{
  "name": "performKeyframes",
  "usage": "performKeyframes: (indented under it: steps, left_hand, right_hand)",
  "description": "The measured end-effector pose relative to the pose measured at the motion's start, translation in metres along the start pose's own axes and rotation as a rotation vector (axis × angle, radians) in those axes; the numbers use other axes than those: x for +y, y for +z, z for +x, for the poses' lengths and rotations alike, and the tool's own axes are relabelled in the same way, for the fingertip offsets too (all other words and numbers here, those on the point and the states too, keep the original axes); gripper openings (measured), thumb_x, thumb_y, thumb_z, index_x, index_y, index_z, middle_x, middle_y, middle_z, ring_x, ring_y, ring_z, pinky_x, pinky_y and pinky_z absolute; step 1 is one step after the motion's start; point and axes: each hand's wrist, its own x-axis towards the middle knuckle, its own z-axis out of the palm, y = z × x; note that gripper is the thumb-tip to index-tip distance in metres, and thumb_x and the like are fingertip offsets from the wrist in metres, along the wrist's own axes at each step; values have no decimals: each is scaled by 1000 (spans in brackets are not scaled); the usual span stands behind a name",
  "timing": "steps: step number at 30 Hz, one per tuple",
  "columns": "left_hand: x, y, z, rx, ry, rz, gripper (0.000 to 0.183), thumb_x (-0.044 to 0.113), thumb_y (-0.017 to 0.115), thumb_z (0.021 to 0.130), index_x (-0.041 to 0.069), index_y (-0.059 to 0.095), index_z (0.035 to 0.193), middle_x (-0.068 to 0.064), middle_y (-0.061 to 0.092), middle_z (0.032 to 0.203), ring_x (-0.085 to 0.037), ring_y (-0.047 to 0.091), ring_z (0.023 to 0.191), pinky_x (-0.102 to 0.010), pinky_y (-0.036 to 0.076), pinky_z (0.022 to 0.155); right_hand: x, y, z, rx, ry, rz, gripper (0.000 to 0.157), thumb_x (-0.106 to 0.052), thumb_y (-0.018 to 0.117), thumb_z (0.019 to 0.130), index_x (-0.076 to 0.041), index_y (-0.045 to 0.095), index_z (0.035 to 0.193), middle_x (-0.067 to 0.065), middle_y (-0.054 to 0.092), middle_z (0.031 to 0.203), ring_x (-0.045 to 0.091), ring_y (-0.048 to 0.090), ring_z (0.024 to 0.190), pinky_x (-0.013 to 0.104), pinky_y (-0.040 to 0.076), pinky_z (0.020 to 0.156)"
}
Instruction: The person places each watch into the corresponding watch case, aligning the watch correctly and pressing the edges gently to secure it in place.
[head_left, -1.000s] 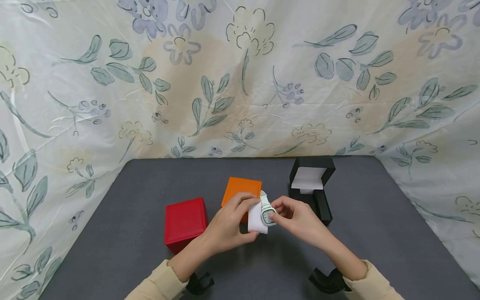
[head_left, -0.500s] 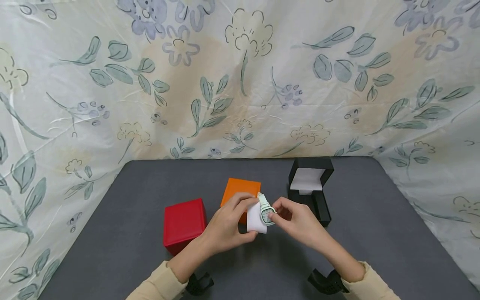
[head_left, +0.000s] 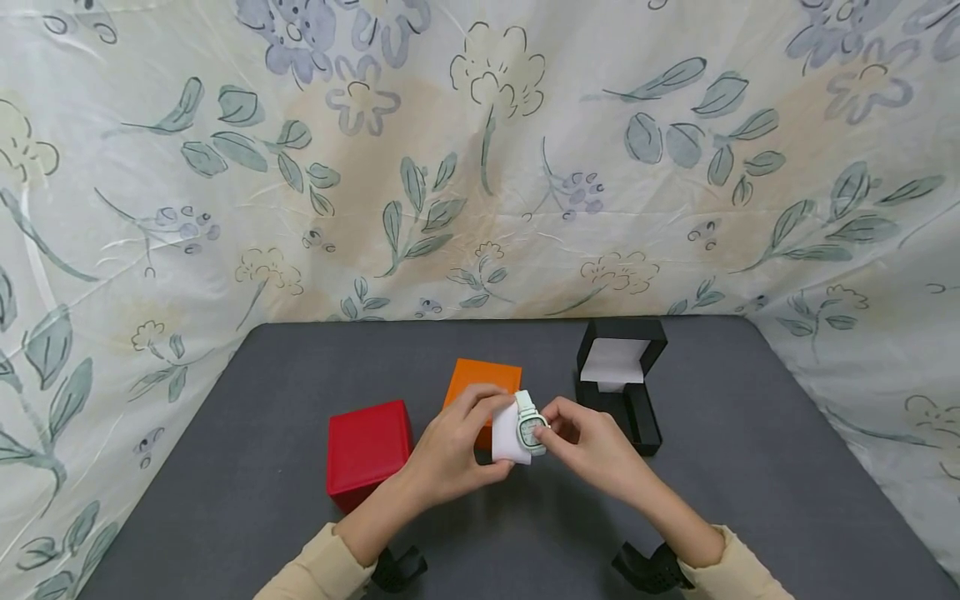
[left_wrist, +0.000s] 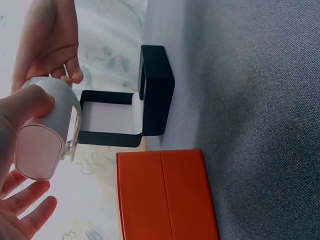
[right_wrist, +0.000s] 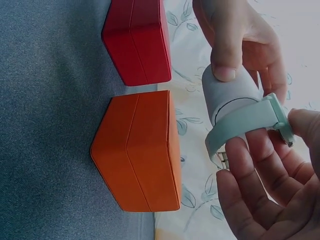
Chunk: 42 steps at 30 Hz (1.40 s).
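A pale mint-green wristwatch [head_left: 522,406] sits at the right end of a white watch pillow [head_left: 507,435], over the grey table. My left hand [head_left: 457,442] grips the pillow between thumb and fingers from the left. From the right, my right hand [head_left: 596,437] pinches the watch case, its thumb on the dial and its fingers behind. In the right wrist view the strap [right_wrist: 240,123] loops round the end of the pillow [right_wrist: 225,97], with a gap below it. The left wrist view shows the pillow's flat end [left_wrist: 39,152]; the watch is mostly hidden there.
An orange box [head_left: 483,375] stands behind my left hand. To its left is a closed red box [head_left: 369,450]. At the back right a black box [head_left: 645,408] stands with its lid raised, showing a white lining. A floral cloth [head_left: 480,208] hangs behind the table.
The watch and pillow have shifted very slightly left, and the watch has turned a little more upright. Both hands keep their hold. The head view has tilted slightly.
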Motion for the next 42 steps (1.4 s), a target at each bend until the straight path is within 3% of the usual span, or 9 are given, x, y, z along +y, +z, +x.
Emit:
performKeyframes:
  steps: [10,19,28,34,42]
  left_hand:
    - [-1,2,1,14,4,23,65,27,79,67,11,51,124,-1,48,122,-10,48,102,-22,49,77]
    - [-3,3,0,11,-2,24,66,28,80,67,11,51,123,-2,49,122,-11,49,102,-23,49,78]
    - [-5,4,2,20,5,51,66,28,79,66,11,52,124,-1,49,121,-10,49,102,-23,50,76]
    - [-5,5,3,29,9,53,66,29,80,66,11,52,123,-2,50,121,-11,50,101,-23,50,76]
    - [-4,6,3,29,-2,58,66,29,80,65,11,52,122,-2,50,121,-11,50,102,-24,50,77]
  right_hand:
    - [4,3,-1,-23,14,39,11,-28,59,89,-17,58,88,-2,58,70,6,50,56,22,44,51]
    - [6,5,-2,-48,34,64,13,-29,58,90,-16,58,90,-5,58,71,5,54,58,23,47,53]
    - [7,5,-1,-43,50,70,17,-32,57,90,-15,58,89,-1,61,68,13,57,57,24,47,52]
    - [7,5,-1,-37,58,73,16,-31,57,90,-15,58,89,0,62,68,8,57,55,24,50,53]
    - [7,5,-2,-45,85,84,18,-33,57,90,-15,58,89,-2,61,67,11,57,55,29,51,50]
